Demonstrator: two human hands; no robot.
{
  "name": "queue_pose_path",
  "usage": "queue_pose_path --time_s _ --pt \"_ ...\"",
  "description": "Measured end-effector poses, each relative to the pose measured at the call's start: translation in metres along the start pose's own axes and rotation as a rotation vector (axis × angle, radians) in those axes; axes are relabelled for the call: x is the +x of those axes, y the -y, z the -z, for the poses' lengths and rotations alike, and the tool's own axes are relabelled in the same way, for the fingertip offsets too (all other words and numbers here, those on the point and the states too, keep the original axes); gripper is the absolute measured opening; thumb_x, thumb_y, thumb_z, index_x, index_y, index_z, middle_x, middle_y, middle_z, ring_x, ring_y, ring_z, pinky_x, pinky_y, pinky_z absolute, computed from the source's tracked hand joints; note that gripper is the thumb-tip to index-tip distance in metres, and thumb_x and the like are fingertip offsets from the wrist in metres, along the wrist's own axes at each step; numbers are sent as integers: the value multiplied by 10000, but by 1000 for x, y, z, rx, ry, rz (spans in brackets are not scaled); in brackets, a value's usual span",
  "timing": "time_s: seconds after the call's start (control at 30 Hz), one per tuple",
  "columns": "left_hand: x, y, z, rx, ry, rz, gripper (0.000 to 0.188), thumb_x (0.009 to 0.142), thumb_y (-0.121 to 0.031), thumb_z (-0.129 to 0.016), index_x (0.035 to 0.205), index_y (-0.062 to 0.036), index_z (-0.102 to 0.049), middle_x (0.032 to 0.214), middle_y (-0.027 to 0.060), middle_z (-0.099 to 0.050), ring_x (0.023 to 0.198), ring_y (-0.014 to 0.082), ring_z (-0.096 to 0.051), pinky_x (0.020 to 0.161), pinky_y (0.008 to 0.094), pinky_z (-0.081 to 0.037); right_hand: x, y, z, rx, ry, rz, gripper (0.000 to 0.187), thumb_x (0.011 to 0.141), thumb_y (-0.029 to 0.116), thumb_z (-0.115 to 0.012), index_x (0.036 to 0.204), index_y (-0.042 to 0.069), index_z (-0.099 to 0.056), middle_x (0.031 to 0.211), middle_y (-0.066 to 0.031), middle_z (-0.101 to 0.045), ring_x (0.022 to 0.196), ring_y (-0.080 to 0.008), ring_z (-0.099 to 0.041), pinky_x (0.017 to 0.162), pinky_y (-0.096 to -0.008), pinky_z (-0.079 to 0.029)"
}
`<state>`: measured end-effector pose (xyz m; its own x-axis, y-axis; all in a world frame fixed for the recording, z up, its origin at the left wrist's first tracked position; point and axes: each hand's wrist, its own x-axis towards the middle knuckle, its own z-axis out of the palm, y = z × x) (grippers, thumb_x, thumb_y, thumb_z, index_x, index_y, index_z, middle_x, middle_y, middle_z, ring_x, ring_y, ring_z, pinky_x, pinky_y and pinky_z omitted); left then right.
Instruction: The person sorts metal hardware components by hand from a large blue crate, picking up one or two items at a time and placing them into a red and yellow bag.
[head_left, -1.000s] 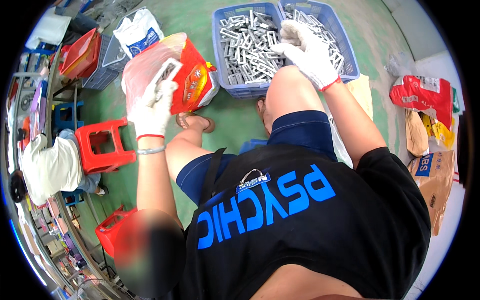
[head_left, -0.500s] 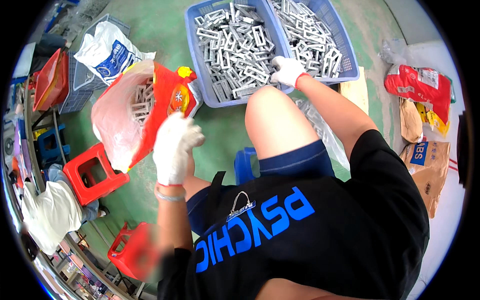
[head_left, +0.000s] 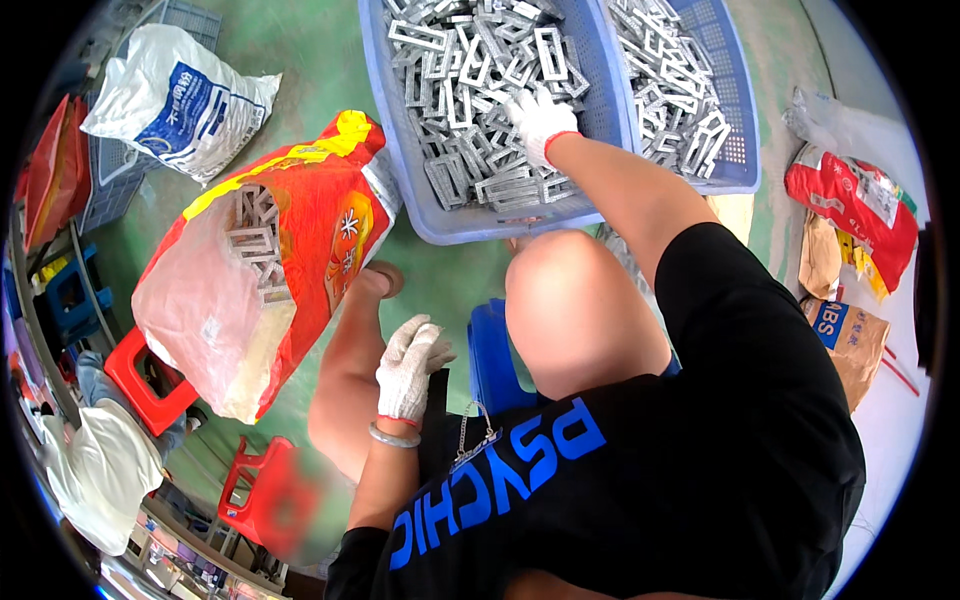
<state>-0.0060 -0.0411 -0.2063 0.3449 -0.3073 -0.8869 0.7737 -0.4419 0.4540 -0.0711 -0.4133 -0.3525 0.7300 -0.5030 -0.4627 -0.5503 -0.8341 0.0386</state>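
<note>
My right hand [head_left: 540, 122], in a white knit glove, reaches into the nearer blue plastic basket [head_left: 410, 222]. Its fingers are apart and rest over a heap of grey metal rectangular frames [head_left: 462, 105]; I see none lifted. My left hand [head_left: 408, 368], gloved the same way, hangs above the floor beside my left leg. Its fingers are loosely bent and apart, with nothing visible in them. Left of it stands a red and yellow woven bag [head_left: 325, 215], its mouth spread open, with more grey metal frames [head_left: 258, 240] inside.
A second blue basket [head_left: 740, 110] of frames adjoins on the right. A white sack [head_left: 180, 105] lies at the far left. Red stools [head_left: 150, 385] and a person in a white top [head_left: 105, 480] are at left. Red and brown bags [head_left: 850, 345] line the right wall.
My right hand has gone from the rim between the baskets onto the frames in the left one. My left hand has drawn back from the red bag toward my body. The view has shifted.
</note>
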Motion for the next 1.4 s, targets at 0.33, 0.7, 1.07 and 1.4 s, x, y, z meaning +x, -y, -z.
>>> queue_pose_path --time_s 0.33,0.7,1.07,1.4 --pt "19 -13 -13 -53 85 122 420 957 -181 -618 1296 41 -506 1122 197 -628 940 300 -668 805 399 -576 33 11 6 -58 145 -28 1019 622 234 -848 1486 167 -313 1452 -53 -392 1342 -326 -360 969 -463 -485" --pt "22 -22 -21 -128 133 121 409 971 -188 -596 1296 44 -509 1129 203 -629 937 294 -666 815 399 -574 54 2 -9 -4 107 99 306 869 130 -590 1171 137 -641 1211 -118 -599 1146 -336 -583 895 -451 -530" --pt "24 -24 -25 -178 157 136 414 965 -161 -615 1294 65 -505 1124 183 -633 920 259 -674 806 391 -595 63 16 -21 58 197 -173 437 720 116 -745 1147 157 -665 1218 -129 -586 1098 -356 -611 914 -430 -535" --pt "22 -26 -25 -146 152 121 424 963 -179 -608 1305 49 -502 1125 198 -630 941 302 -667 831 414 -567 51 0 -17 211 61 -154 299 836 151 -609 1119 56 -604 1109 -229 -622 994 -386 -649 871 -466 -529"
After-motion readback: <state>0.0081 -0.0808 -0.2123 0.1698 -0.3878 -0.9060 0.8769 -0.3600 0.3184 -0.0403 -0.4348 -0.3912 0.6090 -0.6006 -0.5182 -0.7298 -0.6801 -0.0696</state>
